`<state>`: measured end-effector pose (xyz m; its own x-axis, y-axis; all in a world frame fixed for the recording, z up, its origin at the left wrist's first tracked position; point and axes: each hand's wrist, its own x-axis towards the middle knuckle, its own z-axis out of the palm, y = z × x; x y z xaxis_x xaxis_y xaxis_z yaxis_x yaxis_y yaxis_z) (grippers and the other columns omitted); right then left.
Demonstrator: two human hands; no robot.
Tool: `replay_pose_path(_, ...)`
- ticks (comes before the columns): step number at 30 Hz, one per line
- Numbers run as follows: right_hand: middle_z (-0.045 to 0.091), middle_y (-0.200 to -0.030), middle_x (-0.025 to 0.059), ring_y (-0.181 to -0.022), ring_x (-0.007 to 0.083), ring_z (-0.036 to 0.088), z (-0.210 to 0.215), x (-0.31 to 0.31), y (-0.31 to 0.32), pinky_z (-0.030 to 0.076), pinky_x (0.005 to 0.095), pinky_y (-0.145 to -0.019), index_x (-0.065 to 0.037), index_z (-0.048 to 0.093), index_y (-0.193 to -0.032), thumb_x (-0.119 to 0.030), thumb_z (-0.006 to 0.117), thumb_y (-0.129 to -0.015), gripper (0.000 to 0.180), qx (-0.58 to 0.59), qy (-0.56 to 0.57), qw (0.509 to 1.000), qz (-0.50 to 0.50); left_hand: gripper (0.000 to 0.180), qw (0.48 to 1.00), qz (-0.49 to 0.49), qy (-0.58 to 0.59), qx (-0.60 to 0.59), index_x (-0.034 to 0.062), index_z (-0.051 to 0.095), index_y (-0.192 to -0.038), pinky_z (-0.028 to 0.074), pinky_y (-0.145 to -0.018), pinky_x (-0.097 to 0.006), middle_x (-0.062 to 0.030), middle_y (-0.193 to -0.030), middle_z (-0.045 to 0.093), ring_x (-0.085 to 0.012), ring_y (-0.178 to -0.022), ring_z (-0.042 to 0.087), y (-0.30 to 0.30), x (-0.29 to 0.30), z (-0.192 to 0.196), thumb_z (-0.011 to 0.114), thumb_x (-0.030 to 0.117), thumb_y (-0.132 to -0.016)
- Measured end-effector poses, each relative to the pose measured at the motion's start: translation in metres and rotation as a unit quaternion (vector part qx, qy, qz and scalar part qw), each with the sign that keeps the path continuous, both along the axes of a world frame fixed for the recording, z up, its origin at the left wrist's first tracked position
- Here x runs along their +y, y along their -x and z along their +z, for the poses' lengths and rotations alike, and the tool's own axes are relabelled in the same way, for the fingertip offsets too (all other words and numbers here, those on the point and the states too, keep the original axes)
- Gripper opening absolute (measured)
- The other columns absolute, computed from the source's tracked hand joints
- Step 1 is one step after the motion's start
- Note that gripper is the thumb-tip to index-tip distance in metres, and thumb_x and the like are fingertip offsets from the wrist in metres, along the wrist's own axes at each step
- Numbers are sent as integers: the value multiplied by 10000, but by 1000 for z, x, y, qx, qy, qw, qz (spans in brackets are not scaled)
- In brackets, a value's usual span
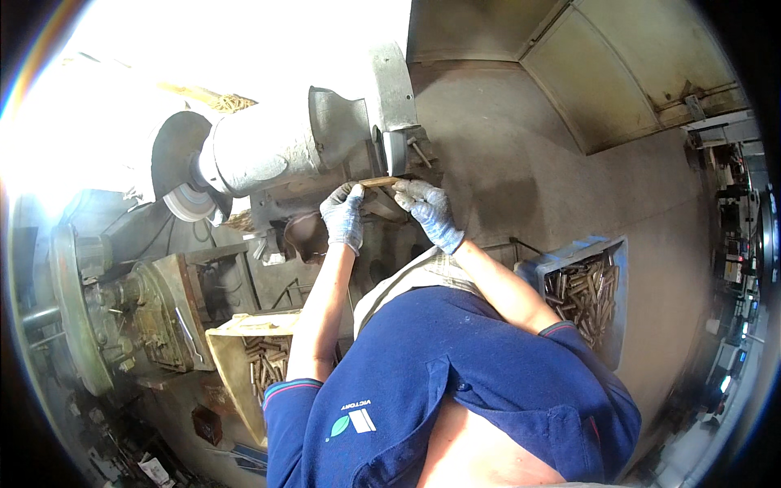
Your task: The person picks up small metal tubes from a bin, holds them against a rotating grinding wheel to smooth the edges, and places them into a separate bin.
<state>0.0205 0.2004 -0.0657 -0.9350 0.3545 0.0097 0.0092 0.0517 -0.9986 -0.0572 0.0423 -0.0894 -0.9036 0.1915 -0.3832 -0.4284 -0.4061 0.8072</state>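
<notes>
A short, narrow metal bar (377, 182) spans the gap between my two gloved hands. My left hand (343, 213) pinches its left end, and my right hand (428, 210) grips the right end. Both gloves are blue and grey. Just above the bar stands the right grinding wheel (394, 153) of a bench grinder (264, 146), its edge at or very near the bar; whether they touch I cannot tell. The grinder's left wheel (189, 202) sits partly under its guard.
A blue crate (621, 301) of several metal pieces stands to my right. To my left is a yellowish bin (232, 358) with similar pieces. A green machine (138, 317) stands at far left, a metal cabinet (626, 73) at upper right. Strong glare washes out the upper left.
</notes>
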Motion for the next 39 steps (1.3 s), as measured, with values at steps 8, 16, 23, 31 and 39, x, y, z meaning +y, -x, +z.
replay_pose_path(8, 688, -852, 64, -809, 137, 615, -3, 30, -12, 469, 275, -743, -37, 702, -906, -251, 702, -787, 246, -54, -59, 995, -52, 81, 994, -56, 83, 41, -36, 647, -832, 523, -652, -279, -97, -762, 662, -163, -669, 635, -3, 37, -4, 603, 31, -844)
replay_pose_path(16, 687, -840, 63, -790, 122, 607, -12, 18, 0, 469, 270, -731, -7, 696, -923, -243, 699, -791, 271, -46, 5, 999, -19, 60, 999, -20, 47, 16, -30, 647, -834, 504, -620, -275, -88, -761, 657, -160, -656, 624, 9, 24, -27, 623, 25, -825)
replay_pose_path(23, 677, -968, 72, -907, 126, 603, -18, -3, 10, 464, 270, -833, -6, 665, -1032, -218, 693, -806, 311, -39, 76, 996, 13, 46, 996, 1, 90, -18, -4, 648, -833, 484, -570, -247, -63, -736, 654, -123, -617, 601, 12, 1, -3, 633, 39, -825)
replay_pose_path(31, 628, -1094, 154, -1051, 228, 583, -5, -4, -9, 441, 325, -925, 16, 648, -1033, -239, 731, -770, 376, 122, -97, 987, 44, 71, 997, -50, 14, 62, 17, 655, -877, 507, -559, -244, -89, -780, 678, -143, -667, 646, -10, -23, 32, 623, 69, -841)
replay_pose_path(39, 570, -1177, 199, -1106, 313, 551, 67, 3, -61, 419, 397, -960, 13, 641, -1064, -439, 725, -735, 565, 185, -178, 963, 77, 219, 978, -143, 74, 128, -3, 681, -944, 387, -578, -162, -28, -821, 683, -26, -654, 526, -50, -36, 83, 677, 182, -827)
